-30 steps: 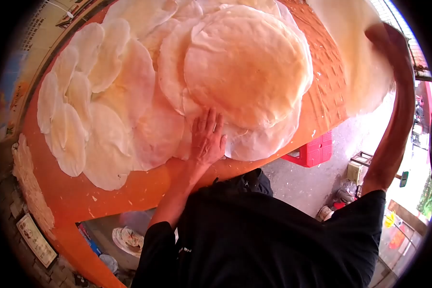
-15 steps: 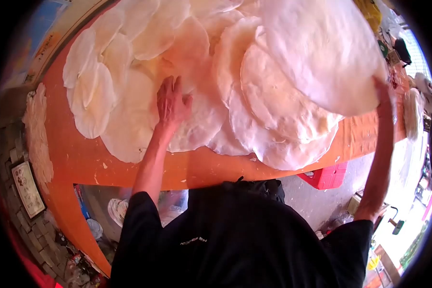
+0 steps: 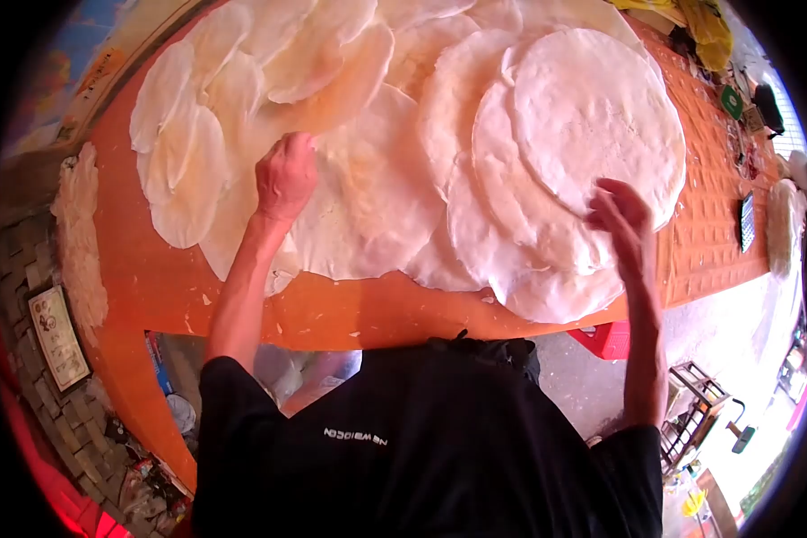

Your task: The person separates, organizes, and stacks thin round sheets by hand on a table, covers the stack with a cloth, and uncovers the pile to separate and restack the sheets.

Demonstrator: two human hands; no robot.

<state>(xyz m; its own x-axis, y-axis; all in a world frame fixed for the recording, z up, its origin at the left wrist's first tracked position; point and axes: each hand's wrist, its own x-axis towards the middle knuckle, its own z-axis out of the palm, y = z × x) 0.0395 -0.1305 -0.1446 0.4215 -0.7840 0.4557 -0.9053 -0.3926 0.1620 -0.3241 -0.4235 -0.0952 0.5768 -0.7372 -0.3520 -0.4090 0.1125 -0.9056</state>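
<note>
Thin, pale, round dough-like sheets [image 3: 377, 179] lie overlapping across the orange table. My left hand [image 3: 286, 177] is closed over the sheets left of centre, its fingers curled; what they hold, if anything, is hidden. A large round sheet [image 3: 592, 117] lies flat on top of the pile at the right. Over its lower edge is my right hand [image 3: 620, 220], fingers bent and apart, with nothing visible in it. Smaller oval sheets [image 3: 188, 170] overlap at the table's left side.
The orange table's [image 3: 403, 314] front edge runs close to my body. A dark calculator-like object [image 3: 746, 221] and a clear plastic bundle [image 3: 785, 229] are at the right. Below the table are a red stool [image 3: 605, 342] and a metal rack [image 3: 695, 403]. Scraps [image 3: 81, 242] line the left edge.
The large round sheet raised by my right hand now lies flat on the right pile, released. My right hand has moved left and down. My left hand has gone from spread to closed.
</note>
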